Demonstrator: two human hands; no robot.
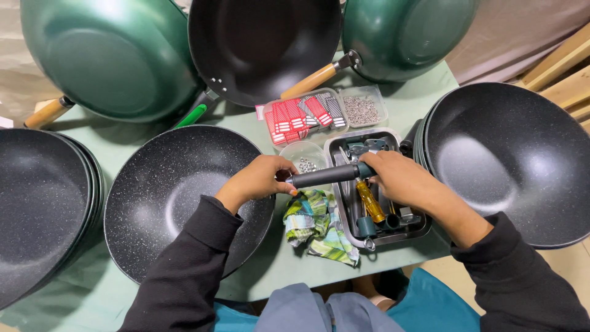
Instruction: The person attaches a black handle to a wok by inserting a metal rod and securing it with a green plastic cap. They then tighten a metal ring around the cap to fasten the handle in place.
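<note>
My left hand (pixel 261 178) and right hand (pixel 393 175) both grip one black pan handle (pixel 324 176); one speckled wok (pixel 178 197) under my left fingers, one yellow screwdriver (pixel 370 201) beneath my right.

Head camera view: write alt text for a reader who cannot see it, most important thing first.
Two hands, the left hand and right hand, hold a dark pan handle over a green table. Below lie a speckled black pan, a metal tray with a yellow-handled screwdriver, and a patterned cloth; more pans surround them.
</note>
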